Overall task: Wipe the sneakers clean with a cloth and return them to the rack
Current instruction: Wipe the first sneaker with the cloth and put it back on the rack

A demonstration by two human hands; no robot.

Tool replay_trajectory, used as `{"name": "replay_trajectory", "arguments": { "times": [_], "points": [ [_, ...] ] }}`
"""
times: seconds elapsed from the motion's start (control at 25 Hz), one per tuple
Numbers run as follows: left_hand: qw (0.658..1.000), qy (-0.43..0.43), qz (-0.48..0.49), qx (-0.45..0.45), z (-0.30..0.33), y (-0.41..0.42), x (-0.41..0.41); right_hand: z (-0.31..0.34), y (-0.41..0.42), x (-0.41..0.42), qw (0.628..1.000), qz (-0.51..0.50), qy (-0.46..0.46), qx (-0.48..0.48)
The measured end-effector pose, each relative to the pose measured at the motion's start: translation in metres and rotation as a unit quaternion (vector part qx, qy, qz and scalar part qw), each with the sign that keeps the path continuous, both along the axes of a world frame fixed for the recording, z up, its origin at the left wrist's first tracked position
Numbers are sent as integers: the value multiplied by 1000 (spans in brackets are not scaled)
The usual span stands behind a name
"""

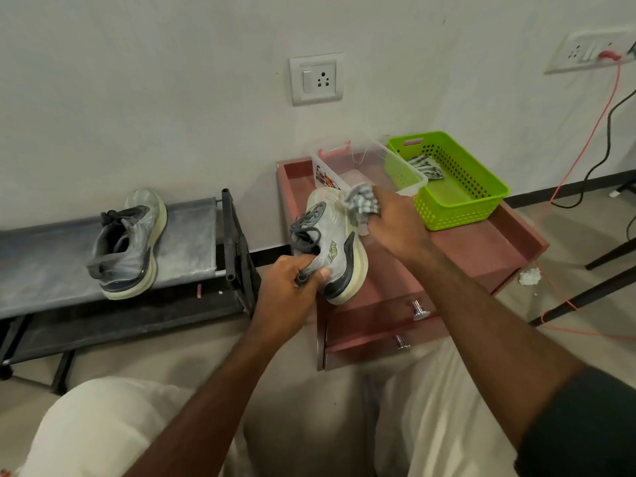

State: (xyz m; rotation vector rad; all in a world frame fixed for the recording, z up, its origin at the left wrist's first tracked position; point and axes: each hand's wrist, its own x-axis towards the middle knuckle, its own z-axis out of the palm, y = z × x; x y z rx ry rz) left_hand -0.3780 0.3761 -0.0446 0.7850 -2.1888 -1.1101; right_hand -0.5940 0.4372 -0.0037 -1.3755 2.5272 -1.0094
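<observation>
Head view: one grey sneaker (332,246) is held above the red desk (499,246), its heel collar gripped by the left hand (287,290), while a checked cloth (361,203) bunched in the right hand (395,225) is pressed against the toe end. Wiping of this shoe appears to be in progress, not finished. The second sneaker (125,246) is seen lying on the dusty top shelf of the rack (192,235), to the left of the desk; whether it has been cleaned cannot be told. The held sneaker is yet to be returned. A green basket (457,204) with another cloth stands on the desk.
</observation>
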Motion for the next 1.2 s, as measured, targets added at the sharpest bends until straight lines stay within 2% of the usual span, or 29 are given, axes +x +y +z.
{"name": "replay_trajectory", "arguments": {
  "times": [0.08,0.16,0.24,0.32,0.44,0.56,0.64,0.72,0.76,0.84,0.88,0.96,1.04,1.08,1.12,1.2],
  "points": [
    [1000,0,2,-6,1,0,3,1,-4,1,1000,-1,21,-6],
    [1000,3,8,-11,1,0,2,4,-1,16,992,110,40,46],
    [1000,5,15,-14,1,2,-1,9,14,30,978,198,-8,60],
    [999,20,23,-22,5,5,-2,8,35,43,967,246,-63,16],
    [999,49,9,-8,9,6,1,-7,52,57,949,307,-46,-58],
    [1000,22,13,-16,6,3,2,-8,30,39,961,269,-39,-43],
    [999,-5,6,-44,4,7,-1,2,4,17,975,216,-41,43],
    [998,-15,9,-54,4,10,-5,8,-25,7,973,186,19,135],
    [998,-12,18,-51,4,9,-6,8,-34,8,971,175,61,152],
    [999,-7,24,-48,5,8,-3,4,-38,17,973,175,95,116],
    [999,-9,18,-48,6,7,-2,5,-30,21,977,179,72,91],
    [999,-18,7,-46,7,4,-1,9,-1,24,979,185,-49,68],
    [999,-22,6,-42,9,4,-2,13,30,29,955,220,-200,13],
    [999,-18,5,-38,9,3,-2,12,40,33,939,251,-232,-23],
    [999,-9,3,-35,9,0,-2,8,41,35,934,271,-229,-41],
    [1000,-1,-2,-30,7,-2,0,0,29,30,950,269,-152,-46]
  ]
}}
